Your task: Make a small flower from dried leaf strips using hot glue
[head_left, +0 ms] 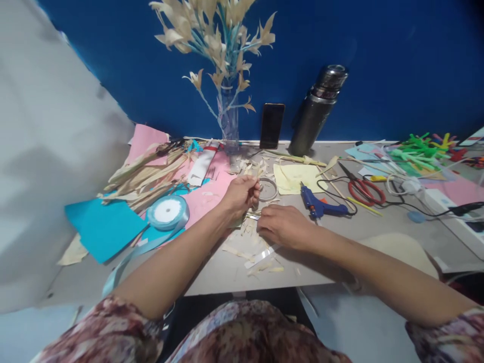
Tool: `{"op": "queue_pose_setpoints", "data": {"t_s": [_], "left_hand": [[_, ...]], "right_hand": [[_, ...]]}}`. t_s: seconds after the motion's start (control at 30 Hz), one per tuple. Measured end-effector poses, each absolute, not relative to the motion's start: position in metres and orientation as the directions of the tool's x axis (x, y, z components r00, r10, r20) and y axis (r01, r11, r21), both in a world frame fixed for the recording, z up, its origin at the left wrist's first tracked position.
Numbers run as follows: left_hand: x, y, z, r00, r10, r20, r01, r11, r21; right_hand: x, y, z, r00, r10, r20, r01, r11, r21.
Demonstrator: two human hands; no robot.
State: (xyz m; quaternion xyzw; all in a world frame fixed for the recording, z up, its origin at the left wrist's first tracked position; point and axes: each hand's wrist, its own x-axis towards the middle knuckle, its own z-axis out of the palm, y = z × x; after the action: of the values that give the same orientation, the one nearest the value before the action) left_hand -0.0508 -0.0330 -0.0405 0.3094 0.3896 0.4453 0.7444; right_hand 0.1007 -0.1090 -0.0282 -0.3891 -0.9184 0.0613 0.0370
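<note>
- The worktop (212,283) is carrying everything and offering a bare, flat front edge.
- A bundle of dried husks (151,176) is lying at the left; it is probably light, stiff lengthwise and brittle, so gripping several stalks together near the middle would suit it.
- The left hand (244,192) is pressing thumb and fingertips together, seemingly pinching a thin husk strip; the right hand (282,227) is curling palm-down just beside it (I cannot tell what, if anything, its fingers are enclosing).
- A grey ring (276,193) is resting just beyond the hands, looking rigid and easy to take by its rim.
- The husk strip (259,172) is showing at the left fingertips, probably near weightless, papery and prone to splitting; its end is calling for a gentle pinch, since squeezing could crease it.
</note>
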Motion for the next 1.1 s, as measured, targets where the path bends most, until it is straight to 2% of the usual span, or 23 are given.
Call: {"op": "queue_pose_setpoints", "data": {"t_s": [0.2, 0.27, 0.33, 0.4, 0.47, 0.63, 0.83, 0.97, 1.1], "left_hand": [[-0.052, -0.035, -0.037, 0.333, 0.900, -0.283, -0.427, 0.411, 0.806], [-0.052, -0.036, -0.037, 0.323, 0.900, -0.291, -0.416, 0.411, 0.811], [-0.052, -0.037, -0.035, 0.316, 0.899, -0.303, -0.389, 0.414, 0.823], [-0.050, -0.039, -0.034, 0.325, 0.892, -0.313, -0.354, 0.422, 0.835], [-0.049, -0.042, -0.032, 0.345, 0.877, -0.335, -0.319, 0.445, 0.837], [-0.046, -0.049, -0.029, 0.450, 0.833, -0.322, -0.365, 0.500, 0.785], [-0.043, -0.055, -0.027, 0.436, 0.848, -0.302, -0.403, 0.484, 0.777], [-0.040, -0.058, -0.029, 0.446, 0.834, -0.324, -0.403, 0.510, 0.760], [-0.039, -0.059, -0.030, 0.449, 0.839, -0.308, -0.390, 0.494, 0.777]], "right_hand": [[0.111, -0.102, -0.034, -0.640, 0.743, 0.196, 0.716, 0.669, -0.200], [0.115, -0.101, -0.032, -0.634, 0.717, 0.289, 0.707, 0.689, -0.159], [0.119, -0.099, -0.027, -0.578, 0.684, 0.444, 0.734, 0.674, -0.082], [0.126, -0.097, -0.021, -0.481, 0.641, 0.598, 0.796, 0.605, -0.009], [0.135, -0.095, -0.015, -0.412, 0.599, 0.686, 0.845, 0.533, 0.043], [0.152, -0.095, -0.011, -0.422, 0.538, 0.730, 0.857, 0.499, 0.128], [0.148, -0.094, -0.021, -0.395, 0.516, 0.760, 0.857, 0.505, 0.102], [0.142, -0.093, -0.026, -0.422, 0.448, 0.788, 0.829, 0.542, 0.135], [0.141, -0.092, -0.026, -0.418, 0.447, 0.790, 0.833, 0.535, 0.138]]}}
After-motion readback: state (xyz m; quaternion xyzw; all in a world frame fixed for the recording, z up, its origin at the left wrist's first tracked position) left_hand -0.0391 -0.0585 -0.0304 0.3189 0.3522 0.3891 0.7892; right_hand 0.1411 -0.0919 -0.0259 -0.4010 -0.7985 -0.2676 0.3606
